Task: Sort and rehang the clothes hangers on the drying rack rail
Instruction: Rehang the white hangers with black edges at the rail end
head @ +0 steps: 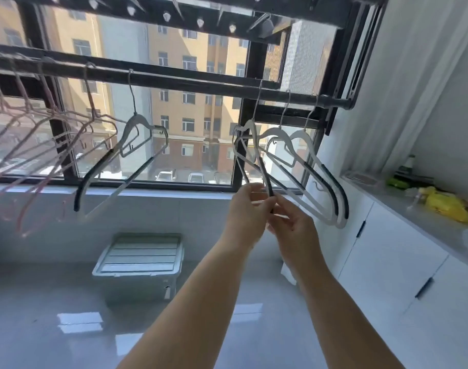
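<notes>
A dark drying rack rail [190, 82] runs across the window. Several pink hangers [38, 145] hang bunched at its left end. One white hanger with dark shoulder grips [133, 134] hangs near the middle. Three more white hangers hang toward the right end; two of them [318, 166] hang free. My left hand [247, 209] and my right hand [294, 225] meet below the rail and both pinch the lower end of the leftmost white hanger [250, 145] of that group, whose hook is still over the rail.
A white lidded plastic box [142, 258] sits on the glossy floor below the window. White cabinets [382, 262] line the right wall, with a yellow bag [446, 203] and green items on the counter. A second rack bar with pegs [174, 17] runs overhead.
</notes>
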Available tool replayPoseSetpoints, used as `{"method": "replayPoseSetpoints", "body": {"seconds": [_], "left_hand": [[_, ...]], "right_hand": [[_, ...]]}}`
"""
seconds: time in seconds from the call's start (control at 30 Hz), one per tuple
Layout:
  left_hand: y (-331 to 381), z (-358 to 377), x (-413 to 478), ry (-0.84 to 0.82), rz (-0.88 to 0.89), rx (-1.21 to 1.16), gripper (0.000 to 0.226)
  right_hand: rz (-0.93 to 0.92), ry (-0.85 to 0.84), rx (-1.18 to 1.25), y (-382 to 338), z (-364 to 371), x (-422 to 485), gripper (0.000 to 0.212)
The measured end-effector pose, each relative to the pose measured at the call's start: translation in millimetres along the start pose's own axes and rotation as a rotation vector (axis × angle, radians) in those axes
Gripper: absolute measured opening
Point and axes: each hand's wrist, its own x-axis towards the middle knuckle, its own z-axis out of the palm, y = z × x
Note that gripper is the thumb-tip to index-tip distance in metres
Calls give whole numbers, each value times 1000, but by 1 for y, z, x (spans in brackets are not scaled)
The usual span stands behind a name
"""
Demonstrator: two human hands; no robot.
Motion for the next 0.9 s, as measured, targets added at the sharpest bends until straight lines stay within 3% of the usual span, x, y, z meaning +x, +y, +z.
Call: {"method": "replayPoseSetpoints", "body": {"seconds": [0.23,0.33,0.47,0.53,0.63,0.73,0.8,0.9], "left_hand": [[-1,-13,-23,43,72,106,56],[-2,-42,-38,143,151,155,55],[5,-96,-41,337,288,306,46],[8,-127,-37,430,344,406,43],[10,-173,-36,546,408,569,40],[12,-212,-43,660,446,688,38],[12,-232,-46,646,401,704,41],[9,-253,-45,478,278,638,40]], "right_hand": [[-22,4,11,2,-3,-8,38],[-17,147,-30,3,5,-23,38],[-223,382,-113,-3,34,-39,33],[-291,295,-89,-10,58,-42,35],[-267,20,59,-26,101,-43,34],[-241,-139,121,-40,144,-42,29],[-188,-235,156,-50,170,-43,29],[-77,-307,182,-62,203,-45,30]]}}
